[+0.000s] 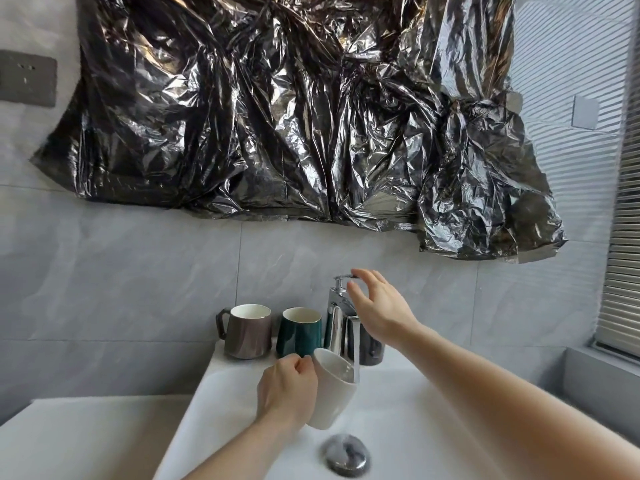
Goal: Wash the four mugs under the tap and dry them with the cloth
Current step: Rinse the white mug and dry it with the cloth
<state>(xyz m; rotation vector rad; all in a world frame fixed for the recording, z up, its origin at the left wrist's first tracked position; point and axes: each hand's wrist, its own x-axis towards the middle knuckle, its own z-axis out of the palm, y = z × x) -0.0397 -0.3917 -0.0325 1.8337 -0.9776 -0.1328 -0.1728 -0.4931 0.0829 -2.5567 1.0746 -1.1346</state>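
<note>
Glazed ceramic throughout, so likely slick once wet and apt to chip against the basin. Taking the tap (337, 318) as landmark and reading left to right:

Farthest left of the tap, on the back ledge of the white sink (433, 410): brown mug (247, 332), upright, handle turned away from the tap. Just right of it, beside the tap's left flank: green mug (300, 333), upright, gold line at the rim.

Below and slightly left of the tap, over the basin: left hand (287, 389), fingers curled tight at the handle side of the white mug (334, 388). Mug tilted, mouth up toward the spout, stream of water running down its right edge toward the drain plug (345, 452). Handle itself hidden under the fingers.

At the tap's top: right hand (377, 304), fingers spread and relaxed, gripping nothing, fingertips just at the lever.

Behind that forearm, right of the tap: dark mug (372, 344), mostly hidden. No cloth in view.

Judging handling: stiff, moderately heavy, fragile if dropped on porcelain. Safest hold probably through the handle with the thumb braced on the wall, or a full wrap round the body for the rinse; wet glaze likely to slide under a fingertip pinch.
</note>
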